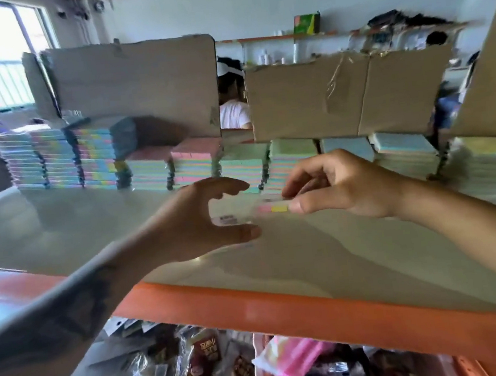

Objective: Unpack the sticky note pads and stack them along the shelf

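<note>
Cardboard flaps (136,89) stand upright at the back of the shelf (59,221), and a second cardboard box (350,92) hangs over the right end of the row, covering the tops of the stacks beneath it. Stacks of pastel sticky note pads (97,152) run along the rear of the shelf: tall stacks at the left, lower stacks toward the centre and right. The shelf front carries an orange rail (285,310). Below it lie packaged goods (199,369) and a pink basket (291,365).

A sticky note pad (252,210), in clear wrap, is held above the shelf surface, in front of the low centre stacks. Its long axis runs left to right, roughly parallel to the row; blur hides its finer detail. The right hand (342,186) pinches the pad's right end between thumb and fingers. The left hand (201,221) curls around the left end, thumb below and fingers above; firm contact cannot be confirmed. A person sits beyond the shelf, seen between the boxes.
</note>
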Demonstrator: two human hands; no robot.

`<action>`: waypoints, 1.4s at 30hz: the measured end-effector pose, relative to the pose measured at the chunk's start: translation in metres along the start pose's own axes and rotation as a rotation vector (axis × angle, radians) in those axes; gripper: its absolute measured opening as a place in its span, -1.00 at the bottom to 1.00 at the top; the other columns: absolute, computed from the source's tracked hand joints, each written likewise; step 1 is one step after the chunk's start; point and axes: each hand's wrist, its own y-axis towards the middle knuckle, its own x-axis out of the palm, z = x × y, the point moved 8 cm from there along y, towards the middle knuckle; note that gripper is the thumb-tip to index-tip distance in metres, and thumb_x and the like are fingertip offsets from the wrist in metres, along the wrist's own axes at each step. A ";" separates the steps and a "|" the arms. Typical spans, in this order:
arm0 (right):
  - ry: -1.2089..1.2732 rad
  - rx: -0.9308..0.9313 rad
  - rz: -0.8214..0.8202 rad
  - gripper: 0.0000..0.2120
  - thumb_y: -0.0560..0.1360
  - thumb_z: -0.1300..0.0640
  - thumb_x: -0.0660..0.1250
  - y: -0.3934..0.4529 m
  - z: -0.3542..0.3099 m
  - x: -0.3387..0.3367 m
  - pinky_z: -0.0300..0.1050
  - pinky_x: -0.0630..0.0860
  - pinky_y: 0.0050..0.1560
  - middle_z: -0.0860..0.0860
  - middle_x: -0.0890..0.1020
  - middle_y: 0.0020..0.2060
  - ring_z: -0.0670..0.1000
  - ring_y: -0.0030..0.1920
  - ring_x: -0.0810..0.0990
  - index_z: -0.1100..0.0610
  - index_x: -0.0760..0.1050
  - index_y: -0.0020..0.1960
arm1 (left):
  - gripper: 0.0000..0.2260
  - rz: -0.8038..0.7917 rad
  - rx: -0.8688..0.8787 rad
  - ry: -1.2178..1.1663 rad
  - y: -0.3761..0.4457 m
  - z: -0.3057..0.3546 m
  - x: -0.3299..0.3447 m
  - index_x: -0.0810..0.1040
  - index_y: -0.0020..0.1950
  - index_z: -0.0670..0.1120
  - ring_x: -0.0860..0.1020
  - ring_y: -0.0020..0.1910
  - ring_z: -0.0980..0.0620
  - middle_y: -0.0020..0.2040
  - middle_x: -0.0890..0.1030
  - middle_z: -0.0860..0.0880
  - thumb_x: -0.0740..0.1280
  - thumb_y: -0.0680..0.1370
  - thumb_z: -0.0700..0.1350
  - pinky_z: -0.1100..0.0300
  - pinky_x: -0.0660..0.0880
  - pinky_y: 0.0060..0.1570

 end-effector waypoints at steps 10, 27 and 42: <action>0.407 0.264 0.201 -0.62 0.43 -0.17 0.46 -0.016 -0.001 0.018 0.15 0.63 -0.10 0.09 0.62 -0.09 0.13 -0.20 0.62 0.07 0.63 0.11 | -0.90 0.050 0.131 -0.588 0.015 0.018 -0.007 0.68 -0.14 -0.23 0.43 -0.50 0.26 -0.42 0.61 0.11 0.46 0.55 -0.21 0.39 0.36 -0.45; -0.554 -0.029 0.291 -0.42 0.29 -0.30 0.57 -0.024 0.009 0.010 -0.02 0.49 0.26 -0.11 0.57 0.15 -0.09 0.19 0.57 -0.13 0.58 0.24 | -0.24 -0.204 0.005 -0.140 0.031 -0.029 0.004 0.52 0.21 0.31 0.54 0.19 0.22 0.15 0.61 0.25 0.40 0.07 0.57 0.15 0.50 0.16; -0.674 -0.143 0.254 -0.36 0.38 -0.31 0.49 -0.026 -0.014 0.032 -0.10 0.40 0.39 -0.17 0.55 0.31 -0.14 0.34 0.51 -0.09 0.52 0.39 | -0.35 -0.249 0.049 -0.297 0.016 -0.036 -0.001 0.55 0.13 0.33 0.62 -0.16 0.12 -0.04 0.70 0.07 0.54 0.06 0.34 0.04 0.58 -0.01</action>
